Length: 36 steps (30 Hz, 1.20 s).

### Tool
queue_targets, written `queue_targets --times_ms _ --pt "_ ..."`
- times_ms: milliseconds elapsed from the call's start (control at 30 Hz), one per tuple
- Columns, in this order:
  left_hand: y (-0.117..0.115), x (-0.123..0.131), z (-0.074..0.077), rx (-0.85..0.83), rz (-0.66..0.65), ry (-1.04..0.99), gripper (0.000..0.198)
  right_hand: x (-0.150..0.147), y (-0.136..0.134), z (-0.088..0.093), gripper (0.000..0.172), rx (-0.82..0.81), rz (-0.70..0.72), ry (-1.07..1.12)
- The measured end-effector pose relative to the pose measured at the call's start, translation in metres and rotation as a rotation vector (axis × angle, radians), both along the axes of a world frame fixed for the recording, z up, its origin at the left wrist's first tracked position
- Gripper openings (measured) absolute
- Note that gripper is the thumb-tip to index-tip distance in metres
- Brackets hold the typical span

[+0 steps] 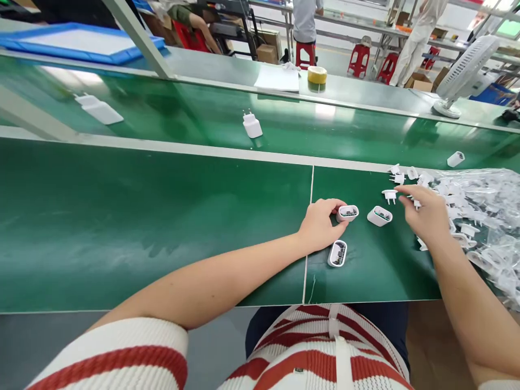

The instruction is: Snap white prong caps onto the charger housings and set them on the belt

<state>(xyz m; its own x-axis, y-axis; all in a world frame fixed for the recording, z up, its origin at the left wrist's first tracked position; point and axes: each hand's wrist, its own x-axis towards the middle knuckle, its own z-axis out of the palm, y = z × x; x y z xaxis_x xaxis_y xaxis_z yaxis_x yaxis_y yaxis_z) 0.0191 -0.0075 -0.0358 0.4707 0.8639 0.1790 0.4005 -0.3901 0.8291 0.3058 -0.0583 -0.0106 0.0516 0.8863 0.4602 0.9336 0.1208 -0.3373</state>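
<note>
My left hand [322, 225] has its thumb and fingers around a white charger housing [348, 213]. The housing's open end faces up and a circuit board shows inside. A second housing [379, 216] stands to its right, and a third housing [337, 253] lies just below my left hand; both have boards inside. My right hand [424, 211] is at the edge of a pile of white plug caps, thumb and index finger parted. Its index fingertip is at the edge of a two-pin plug cap [390, 195]; whether they touch is hard to tell.
A clear plastic bag [495, 200] and loose plug caps cover the right side of the green worktop [162, 216]. Beyond a pale rail [203, 154], chargers [252, 125] lie on a green strip. Further back are yellow tape [317, 75], paper [278, 78], a fan [463, 76] and other people.
</note>
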Motion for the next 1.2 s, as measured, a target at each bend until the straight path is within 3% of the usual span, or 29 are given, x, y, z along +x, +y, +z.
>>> queue_targets --times_ms 133,233,300,367,567,667,767,833,1000,1200 --pt "0.003 -0.004 -0.002 -0.058 -0.025 -0.067 0.033 0.006 0.023 -0.013 0.045 -0.213 -0.033 0.068" --pt "0.004 -0.007 -0.001 -0.064 -0.061 -0.059 0.026 0.009 0.035 -0.012 0.035 -0.181 -0.082 0.234" --pt "0.004 -0.008 0.000 -0.061 -0.067 -0.051 0.023 0.004 0.036 -0.003 0.028 -0.171 -0.110 0.332" --pt "0.004 -0.008 0.002 -0.063 -0.079 -0.056 0.022 -0.008 0.031 0.010 0.031 -0.212 -0.079 0.446" --pt "0.005 -0.007 0.003 -0.051 -0.113 -0.091 0.020 -0.064 0.009 0.048 0.027 -0.500 0.125 1.023" --pt "0.005 -0.008 0.003 -0.047 -0.115 -0.085 0.021 -0.081 0.006 0.054 0.027 -0.578 0.163 1.094" --pt "0.005 -0.008 0.003 -0.038 -0.120 -0.072 0.022 -0.090 0.006 0.053 0.034 -0.600 0.189 1.061" --pt "0.005 -0.008 0.003 -0.028 -0.117 -0.069 0.023 -0.094 0.005 0.050 0.039 -0.529 0.183 0.941" --pt "0.005 -0.007 0.002 -0.001 -0.112 -0.075 0.022 -0.101 -0.004 0.036 0.017 -0.170 0.083 0.426" --pt "0.006 -0.008 0.002 0.026 -0.124 -0.075 0.018 -0.106 -0.005 0.028 0.008 -0.055 0.247 0.233"
